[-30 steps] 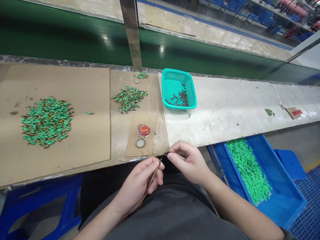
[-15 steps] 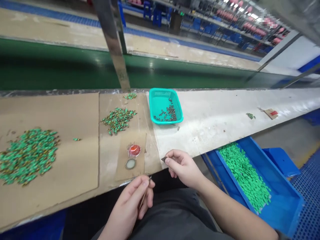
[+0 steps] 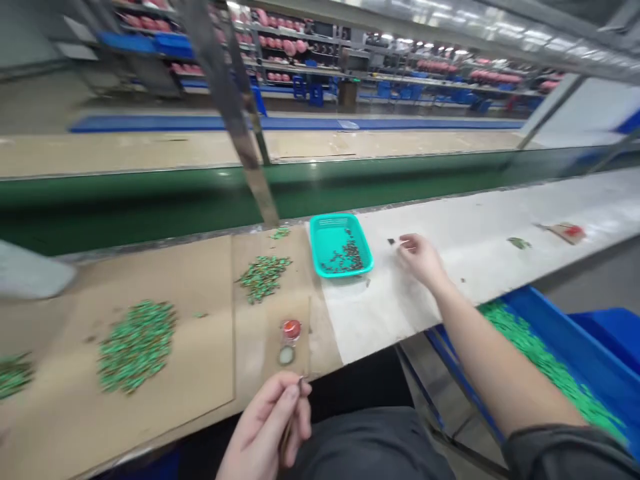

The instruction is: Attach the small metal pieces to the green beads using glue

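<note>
My left hand (image 3: pixel 275 420) is closed in a pinch near the table's front edge. Between thumb and fingers it grips a thin metal tool (image 3: pixel 301 381); its tip pokes out and most of the shaft is hidden. My right hand (image 3: pixel 421 260) is stretched out over the white part of the table, somewhat blurred, with its fingers slightly apart. Just left of those fingertips is a small dark piece (image 3: pixel 391 241), apart from them. Nearby stands a turquoise basket (image 3: pixel 334 230) with many small dark pieces inside.
Piles of small green-and-brown parts (image 3: pixel 137 347) lie on cardboard (image 3: pixel 200 373) at left. A red disc (image 3: pixel 291 329) and a pale round dish (image 3: pixel 287 355) sit by my left hand. A blue bin (image 3: pixel 565 327) holds green pieces at right. A metal post (image 3: pixel 250 147) rises behind.
My right hand has moved forward from the table edge to beside the basket, and the dark piece it pinched is now off its fingertips. The view has tilted up. My left hand keeps its grip.
</note>
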